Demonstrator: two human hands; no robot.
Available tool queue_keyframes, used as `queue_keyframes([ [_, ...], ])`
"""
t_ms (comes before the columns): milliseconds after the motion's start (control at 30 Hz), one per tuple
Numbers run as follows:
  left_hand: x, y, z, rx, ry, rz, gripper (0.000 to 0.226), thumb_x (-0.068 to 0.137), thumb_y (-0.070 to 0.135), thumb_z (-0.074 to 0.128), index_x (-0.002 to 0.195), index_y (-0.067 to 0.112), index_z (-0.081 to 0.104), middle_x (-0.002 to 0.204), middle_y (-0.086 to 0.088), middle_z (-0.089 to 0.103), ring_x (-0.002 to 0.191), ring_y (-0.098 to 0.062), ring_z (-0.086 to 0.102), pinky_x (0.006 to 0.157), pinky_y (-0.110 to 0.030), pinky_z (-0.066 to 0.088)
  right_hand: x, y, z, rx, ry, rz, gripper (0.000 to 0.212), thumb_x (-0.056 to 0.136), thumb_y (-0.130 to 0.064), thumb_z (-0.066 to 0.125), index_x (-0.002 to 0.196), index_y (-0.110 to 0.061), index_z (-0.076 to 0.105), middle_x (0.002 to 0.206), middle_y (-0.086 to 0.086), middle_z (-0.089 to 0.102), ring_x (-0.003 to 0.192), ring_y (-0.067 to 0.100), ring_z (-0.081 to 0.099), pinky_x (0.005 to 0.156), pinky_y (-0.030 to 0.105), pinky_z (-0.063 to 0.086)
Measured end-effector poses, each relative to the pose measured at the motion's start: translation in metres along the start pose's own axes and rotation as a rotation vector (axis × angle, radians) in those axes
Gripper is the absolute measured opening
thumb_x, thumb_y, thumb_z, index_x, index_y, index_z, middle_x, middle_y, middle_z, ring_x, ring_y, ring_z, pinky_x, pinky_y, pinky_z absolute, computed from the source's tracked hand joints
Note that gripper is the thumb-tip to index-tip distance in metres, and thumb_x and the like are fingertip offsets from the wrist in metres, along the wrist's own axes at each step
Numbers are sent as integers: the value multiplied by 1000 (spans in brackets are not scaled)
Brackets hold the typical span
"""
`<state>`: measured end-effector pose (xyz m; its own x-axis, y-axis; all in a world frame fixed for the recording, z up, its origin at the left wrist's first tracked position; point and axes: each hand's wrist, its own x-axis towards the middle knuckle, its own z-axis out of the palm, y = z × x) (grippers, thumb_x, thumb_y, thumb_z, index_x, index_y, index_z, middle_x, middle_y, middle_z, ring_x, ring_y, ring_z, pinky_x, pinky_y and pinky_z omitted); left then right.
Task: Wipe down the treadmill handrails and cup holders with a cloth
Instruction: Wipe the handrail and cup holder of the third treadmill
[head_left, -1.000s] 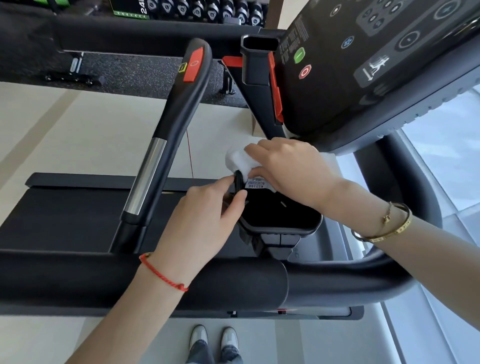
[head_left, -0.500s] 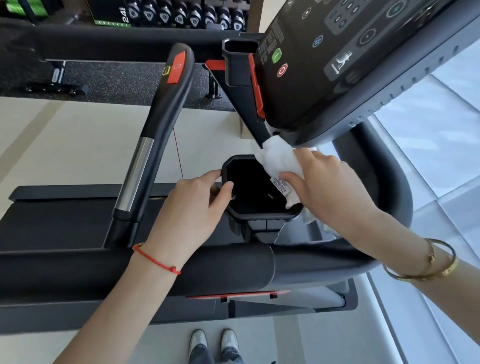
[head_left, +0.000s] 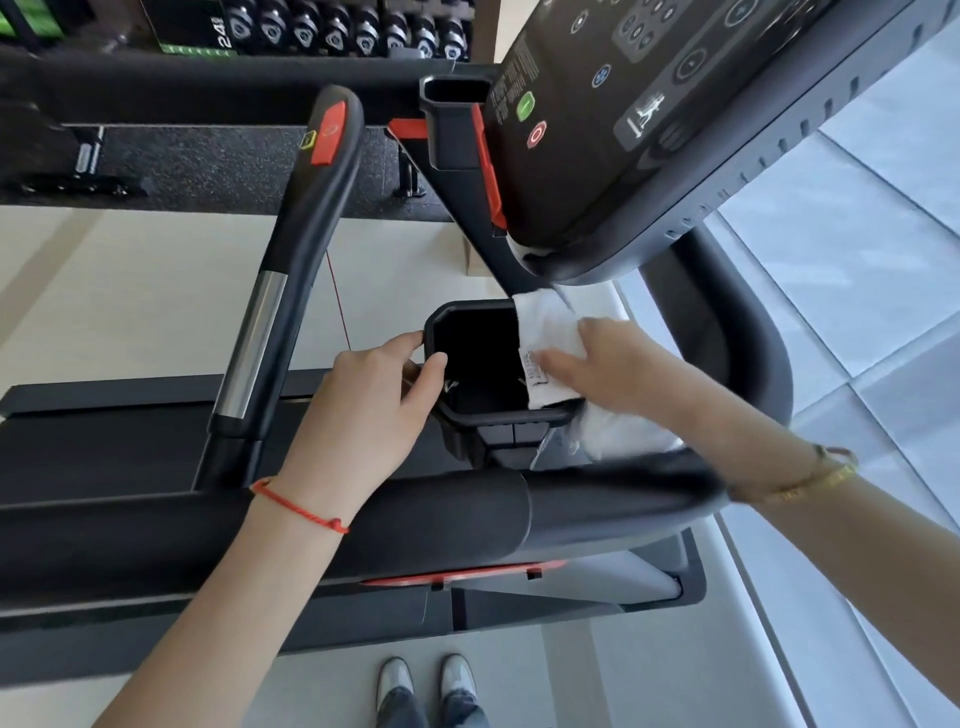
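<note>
The step in hand looks like wiping the rim and inner wall of the cup holder (head_left: 470, 358), the black open-topped pocket at the centre of the frame, just below the console (head_left: 675, 130). To do it well, the cloth should be pressed flat and drawn around all the walls and down to the floor of the pocket, while the other hand keeps the holder from flexing.

The left hand (head_left: 363, 410) is curled on the holder's left edge, thumb inside the rim and fingers (head_left: 402, 345) outside, pinching the wall. The right hand (head_left: 618, 366) lies nearly flat, fingers extended, pressing the white cloth (head_left: 548, 332) against the holder's right rim; the cloth's label hangs just inside the pocket, and more cloth bunches below the wrist. The front handrail (head_left: 415, 525) crosses the frame beneath both wrists.
</note>
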<state>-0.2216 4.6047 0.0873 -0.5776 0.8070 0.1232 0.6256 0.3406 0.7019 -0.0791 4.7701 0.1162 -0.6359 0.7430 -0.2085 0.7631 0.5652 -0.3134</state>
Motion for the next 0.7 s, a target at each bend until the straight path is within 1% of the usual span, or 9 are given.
queue_keyframes([
  [133, 1, 0, 0, -2, -13, -15, 44, 99, 39, 48, 134, 16, 59, 84, 3, 73, 89, -25, 69, 91, -44, 53, -28, 5, 0, -18, 63, -4, 49, 97, -48, 49, 65, -13, 36, 64, 0, 42, 57, 9, 36, 47, 21, 21],
  [267, 0, 1, -1, -8, -9, -24, 43, 98, 39, 50, 133, 17, 60, 81, 7, 72, 87, -22, 70, 90, -43, 53, -50, -1, -1, -29, 203, -78, 43, 99, -41, 46, 69, -17, 29, 65, -1, 41, 57, 13, 36, 48, 26, 20],
  [333, 0, 2, -2, -11, -6, -25, 42, 98, 40, 50, 132, 18, 61, 81, 7, 72, 87, -23, 70, 88, -43, 54, -59, -2, 1, -114, 324, -181, 33, 100, -40, 42, 80, -15, 36, 74, -1, 45, 64, 22, 39, 55, 33, 23],
  [367, -1, 1, -2, -14, -4, -26, 41, 98, 39, 51, 131, 19, 61, 82, 7, 73, 87, -25, 70, 87, -44, 54, -62, -2, 0, -149, 368, -237, 28, 99, -40, 40, 91, -14, 43, 82, 1, 50, 72, 25, 43, 61, 34, 29],
  [400, -1, 1, -3, -19, -2, -28, 40, 98, 39, 51, 131, 19, 62, 83, 6, 73, 87, -26, 70, 87, -45, 54, -63, -3, -2, -169, 386, -289, 31, 99, -40, 41, 105, -12, 51, 92, 3, 55, 83, 27, 48, 67, 36, 38],
  [467, -2, 2, -3, -33, -2, -33, 40, 97, 40, 52, 130, 20, 62, 83, 6, 73, 87, -27, 70, 86, -45, 55, -60, -5, -8, -176, 347, -394, 42, 98, -41, 43, 129, -15, 54, 113, 1, 60, 100, 26, 50, 81, 40, 48],
  [533, -4, 2, -5, -51, -9, -43, 40, 96, 41, 51, 130, 23, 62, 84, 9, 73, 86, -26, 71, 85, -44, 55, -53, -9, -12, -216, 258, -479, 46, 97, -42, 44, 137, -22, 53, 125, -3, 60, 106, 24, 47, 93, 37, 43],
  [633, -8, 1, -8, -49, -4, -58, 47, 91, 47, 49, 131, 25, 62, 88, 9, 74, 90, -21, 70, 87, -42, 55, -36, -17, -19, -252, 147, -584, 38, 97, -39, 50, 132, -28, 59, 125, -7, 62, 103, 22, 44, 97, 33, 36],
  [700, -11, -2, -11, -46, -9, -65, 51, 89, 50, 48, 132, 27, 62, 91, 11, 73, 92, -16, 70, 88, -41, 56, -26, -23, -21, -237, 94, -675, 25, 96, -31, 55, 117, -30, 68, 113, -7, 66, 94, 22, 44, 91, 28, 34],
])
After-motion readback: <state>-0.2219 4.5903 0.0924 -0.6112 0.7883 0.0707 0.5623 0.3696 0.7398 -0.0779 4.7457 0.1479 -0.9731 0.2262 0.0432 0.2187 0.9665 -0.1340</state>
